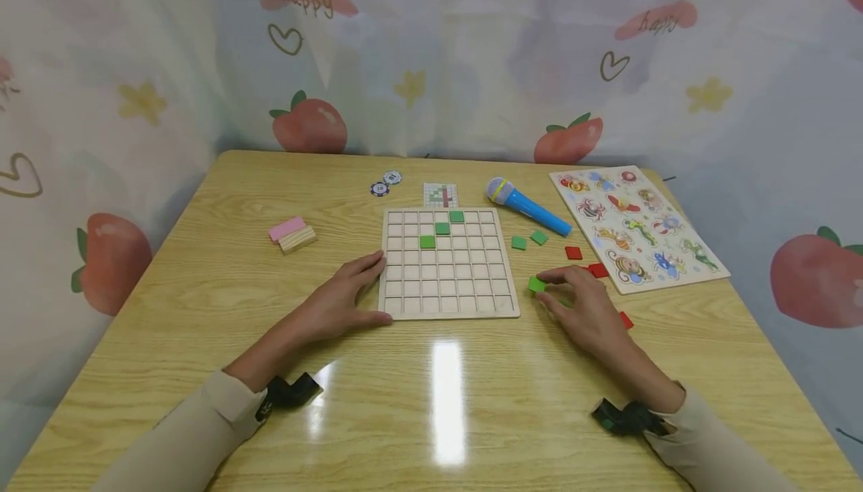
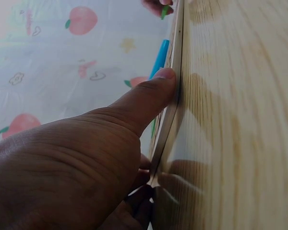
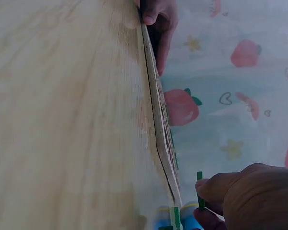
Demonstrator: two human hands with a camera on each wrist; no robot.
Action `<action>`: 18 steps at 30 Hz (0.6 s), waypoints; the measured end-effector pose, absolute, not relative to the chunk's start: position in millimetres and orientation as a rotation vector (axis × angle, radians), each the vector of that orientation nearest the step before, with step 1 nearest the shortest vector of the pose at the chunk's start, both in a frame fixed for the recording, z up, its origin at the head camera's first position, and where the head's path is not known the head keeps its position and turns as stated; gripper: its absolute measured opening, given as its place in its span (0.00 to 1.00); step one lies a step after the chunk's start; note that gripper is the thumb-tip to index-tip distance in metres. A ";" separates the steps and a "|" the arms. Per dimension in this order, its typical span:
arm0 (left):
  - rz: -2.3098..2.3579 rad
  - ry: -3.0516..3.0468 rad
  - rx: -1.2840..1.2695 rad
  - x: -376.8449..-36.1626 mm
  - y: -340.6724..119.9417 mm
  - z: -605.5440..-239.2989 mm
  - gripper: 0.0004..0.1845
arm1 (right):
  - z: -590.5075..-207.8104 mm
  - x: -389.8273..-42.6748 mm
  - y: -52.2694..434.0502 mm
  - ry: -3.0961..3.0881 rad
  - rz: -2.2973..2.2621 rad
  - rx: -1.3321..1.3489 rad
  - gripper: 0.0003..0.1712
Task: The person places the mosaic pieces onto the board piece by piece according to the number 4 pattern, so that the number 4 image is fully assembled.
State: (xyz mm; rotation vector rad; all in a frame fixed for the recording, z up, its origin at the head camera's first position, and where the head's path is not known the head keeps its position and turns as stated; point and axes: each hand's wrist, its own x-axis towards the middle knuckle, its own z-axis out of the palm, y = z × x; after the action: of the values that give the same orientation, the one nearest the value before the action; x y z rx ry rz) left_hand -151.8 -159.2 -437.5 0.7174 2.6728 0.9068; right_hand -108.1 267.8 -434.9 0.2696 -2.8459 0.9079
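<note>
A wooden grid board lies flat in the middle of the table, with three green tiles, one of them the square tile, set diagonally in its upper cells. At the board's left side rests my left hand, its thumb at the near corner and its fingers along the edge. My right hand pinches a green square tile between thumb and fingers, just right of the board. In the right wrist view that tile shows edge-on. Beneath and beside the right hand lie red tiles, partly hidden.
Two loose green tiles lie right of the board, below a blue toy microphone. A small pattern card touches the board's far edge. Poker chips, pink and plain wooden blocks sit left; an insect puzzle board lies right.
</note>
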 end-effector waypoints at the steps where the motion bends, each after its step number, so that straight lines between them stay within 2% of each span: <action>1: 0.910 2.672 0.712 -151.4 -159.3 -437.1 0.59 | -432.3 -109.6 264.8 -2.843 0.918 0.292 0.17; 11: 0.919 2.658 0.711 -147.6 -158.9 -437.5 0.58 | -403.3 -142.1 194.1 -2.839 0.915 0.637 0.18; 18: 0.889 2.671 0.712 -148.9 -160.2 -433.7 0.58 | -392.4 -177.8 129.2 -2.923 0.735 0.875 0.14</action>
State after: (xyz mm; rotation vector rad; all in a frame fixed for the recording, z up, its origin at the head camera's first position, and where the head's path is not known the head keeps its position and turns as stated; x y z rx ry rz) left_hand -148.9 -160.2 -433.7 0.7123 2.6708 0.8888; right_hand -177.8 129.2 -392.4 0.8751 -2.9228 0.7353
